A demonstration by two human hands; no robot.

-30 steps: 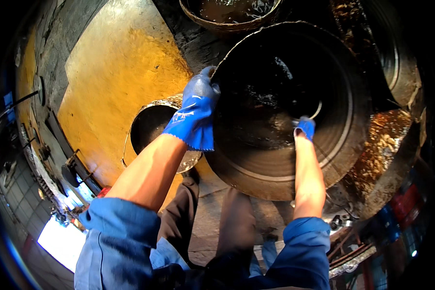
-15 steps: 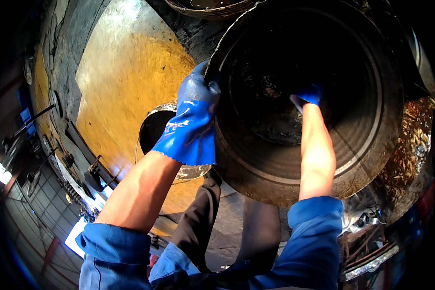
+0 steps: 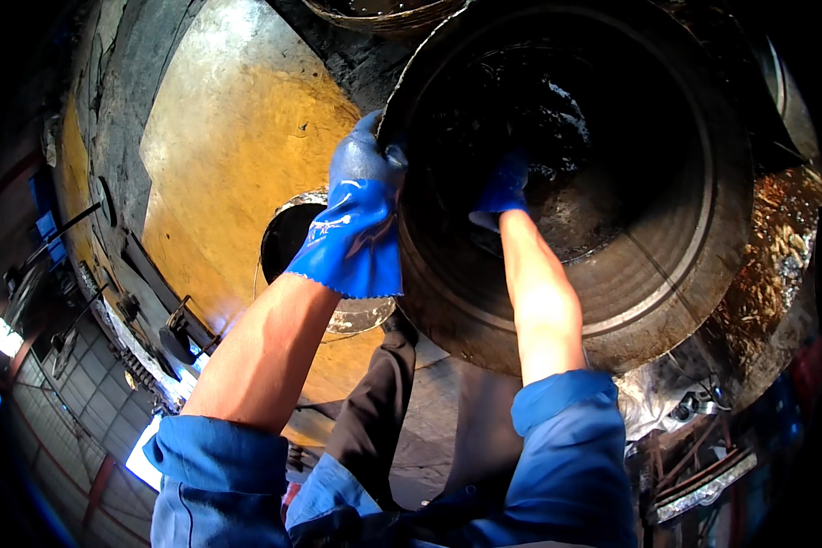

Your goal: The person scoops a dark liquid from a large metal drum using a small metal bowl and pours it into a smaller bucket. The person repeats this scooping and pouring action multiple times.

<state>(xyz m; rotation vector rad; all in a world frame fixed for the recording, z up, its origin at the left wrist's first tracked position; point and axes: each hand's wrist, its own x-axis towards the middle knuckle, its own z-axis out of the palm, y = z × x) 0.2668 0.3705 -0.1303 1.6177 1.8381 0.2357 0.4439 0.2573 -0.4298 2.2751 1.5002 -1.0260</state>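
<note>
A large dark metal drum (image 3: 470, 340) fills the middle right, its open mouth facing me. My left hand (image 3: 361, 196), in a long blue rubber glove, is closed over the drum's left rim. Deep inside the mouth is my right hand (image 3: 505, 187), also in a blue glove. Shadow hides its fingers, so whether it holds anything does not show. Around it, the drum's inside holds a dark, wet-looking mass (image 3: 571, 215) with glints of light.
Below my left wrist stands a smaller bucket (image 3: 361, 317) with a pale, stained outside. A yellowish worn floor plate (image 3: 247, 137) lies to the left. Another round container (image 3: 384, 18) sits at the top, and brown debris (image 3: 776, 260) lies to the right.
My right hand has swept leftward inside the drum, and the wet contents now glint differently. My left hand keeps its hold on the rim. The view has shifted slightly.
</note>
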